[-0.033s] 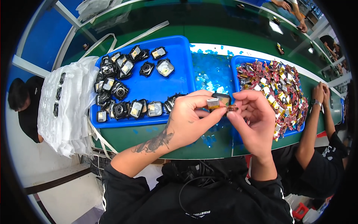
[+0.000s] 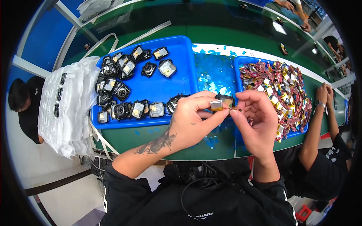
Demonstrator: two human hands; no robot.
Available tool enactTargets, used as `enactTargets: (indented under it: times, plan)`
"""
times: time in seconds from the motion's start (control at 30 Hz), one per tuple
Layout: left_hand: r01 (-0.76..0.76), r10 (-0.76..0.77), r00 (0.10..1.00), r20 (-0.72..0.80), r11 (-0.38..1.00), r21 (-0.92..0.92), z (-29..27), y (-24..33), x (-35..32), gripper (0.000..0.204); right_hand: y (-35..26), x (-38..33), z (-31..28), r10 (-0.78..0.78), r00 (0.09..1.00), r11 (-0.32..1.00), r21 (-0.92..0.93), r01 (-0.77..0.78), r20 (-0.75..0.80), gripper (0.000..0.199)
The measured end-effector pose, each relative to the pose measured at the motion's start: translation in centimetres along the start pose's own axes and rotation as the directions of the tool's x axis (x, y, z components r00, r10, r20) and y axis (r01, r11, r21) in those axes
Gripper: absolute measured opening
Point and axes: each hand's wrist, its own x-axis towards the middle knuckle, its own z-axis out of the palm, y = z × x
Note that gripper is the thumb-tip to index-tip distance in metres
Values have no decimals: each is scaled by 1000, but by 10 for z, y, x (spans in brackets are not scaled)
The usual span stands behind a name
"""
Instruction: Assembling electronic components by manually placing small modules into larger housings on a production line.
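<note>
My left hand (image 2: pixel 194 118) pinches a small silver battery (image 2: pixel 216 105) with yellow tape along its lower edge. Thumb and forefinger of my right hand (image 2: pixel 258 122) close on a small reddish circuit board (image 2: pixel 235 109) at the battery's right; whether the two are joined I cannot make out. Just beyond my fingertips is a black watch case (image 2: pixel 226 100) with a dark rectangular face, partly hidden by my hands. To the left, a blue tray (image 2: pixel 162 90) holds several black watch cases (image 2: pixel 121 91), some showing pale stickers.
On the right a second blue tray (image 2: pixel 238 71) is heaped with red boards and silver batteries (image 2: pixel 277 98). Blue film scraps (image 2: pixel 215 71) litter the green table (image 2: pixel 151 141) between the trays. White plastic packaging (image 2: pixel 68 109) stands left. A co-worker's forearm (image 2: pixel 315 122) is at the right.
The small board in my right fingertips has turned slightly and shows less of its face. My hands otherwise stay in place.
</note>
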Motion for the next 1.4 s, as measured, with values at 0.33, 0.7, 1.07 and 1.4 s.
enactTargets:
  times: [0.33, 0.7, 1.07, 1.4]
  plan:
    - [-90, 94, 995, 15, 982, -165, 3, -8, 1, 37, 9, 5, 10, -46, 987, 998, -43, 40, -151, 38]
    - [-56, 50, 998, -40, 984, -171, 6, 2, -2, 42, 13, 9, 10, -61, 982, 995, -83, 47, -177, 42]
    - [-61, 40, 995, -94, 972, -227, 8, 2, 0, 41, 12, 7, 17, -58, 985, 977, -213, 23, -160, 47]
    - [-101, 84, 993, -82, 965, -243, 9, 4, -3, 41, 11, 8, 11, 10, 995, 998, 65, -4, -96, 39]
